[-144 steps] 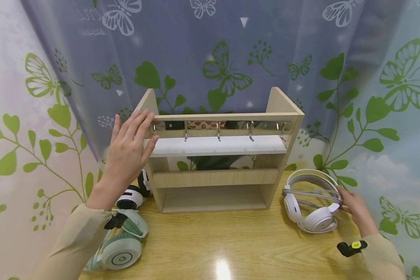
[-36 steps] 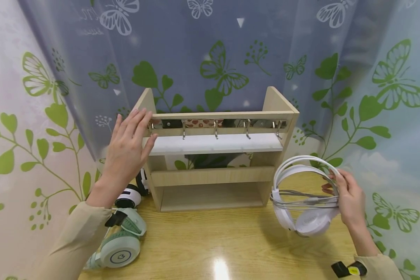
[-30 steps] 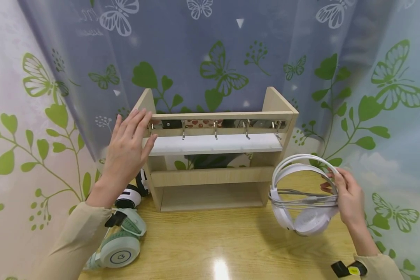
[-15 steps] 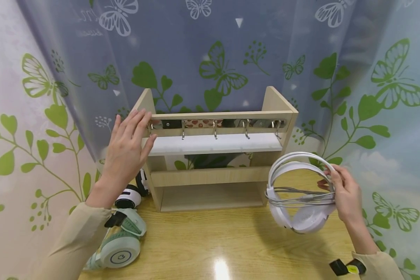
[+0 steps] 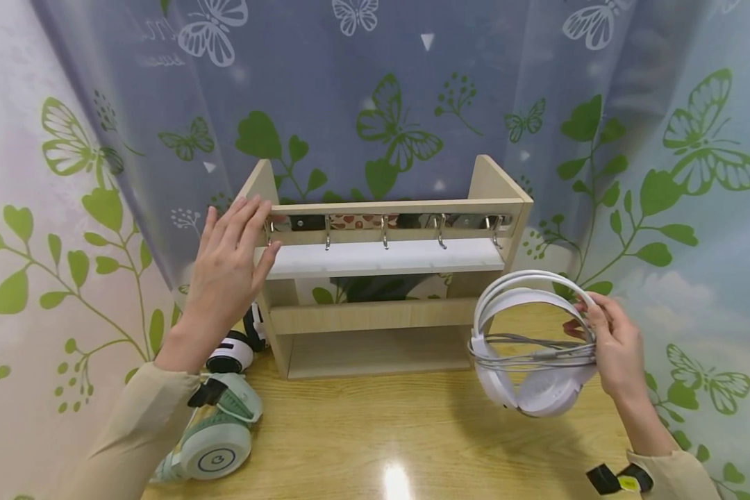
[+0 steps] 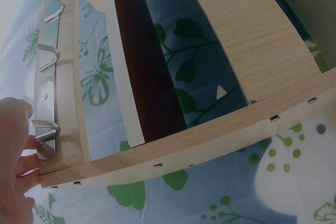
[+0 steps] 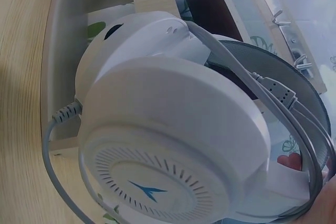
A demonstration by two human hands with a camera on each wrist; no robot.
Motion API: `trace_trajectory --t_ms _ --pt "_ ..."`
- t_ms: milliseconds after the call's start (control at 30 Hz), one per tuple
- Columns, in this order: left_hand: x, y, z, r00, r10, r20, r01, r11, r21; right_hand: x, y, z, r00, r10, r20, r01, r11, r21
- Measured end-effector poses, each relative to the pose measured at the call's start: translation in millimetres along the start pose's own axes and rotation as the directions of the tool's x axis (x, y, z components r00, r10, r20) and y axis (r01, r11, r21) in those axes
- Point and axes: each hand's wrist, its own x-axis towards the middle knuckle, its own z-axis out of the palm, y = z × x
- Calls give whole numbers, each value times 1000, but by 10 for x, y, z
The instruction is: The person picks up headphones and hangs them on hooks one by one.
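My right hand (image 5: 620, 351) grips white over-ear headphones (image 5: 553, 391) at the side of the headband, near one ear cup. A grey cable is wound across the headband opening. They hang upright over the table, right of the small wooden shelf (image 5: 381, 317). The right wrist view shows an ear cup (image 7: 163, 129) with a slotted disc and a blue mark. My left hand (image 5: 228, 267) rests with fairly straight fingers on the shelf's upper left corner. A metal strip with several hooks (image 5: 385, 232) runs under the top board, and none of the visible hooks holds anything.
Left of the shelf, green-and-white headphones (image 5: 217, 451) lie on the wooden table (image 5: 350, 430), partly under my left forearm. Behind them is a black-and-white headset (image 5: 231, 353), partly hidden. A patterned curtain (image 5: 325, 83) hangs close behind and at both sides.
Since the earliest frame, my right hand has lifted the white headphones off the table. In the last second they have moved slightly left, towards the shelf. My left hand has stayed on the corner.
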Motion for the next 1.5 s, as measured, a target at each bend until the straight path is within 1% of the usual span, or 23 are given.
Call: trace_trajectory --t_ms 267,667,967,1500 --pt "2 -1 0 1000 9 -11 -9 1000 -3 18 -64 70 1000 -13 0 13 999 40" --pt "-4 6 -7 1000 4 -1 -4 1000 1 11 -139 195 998 -60 30 58 995 85" --pt "-5 -1 -6 1000 4 -9 -4 1000 -3 17 -218 283 995 -83 54 77 991 107" --pt "-8 -4 1 1000 2 -2 -2 1000 -2 20 -318 354 993 -84 83 81 996 45"
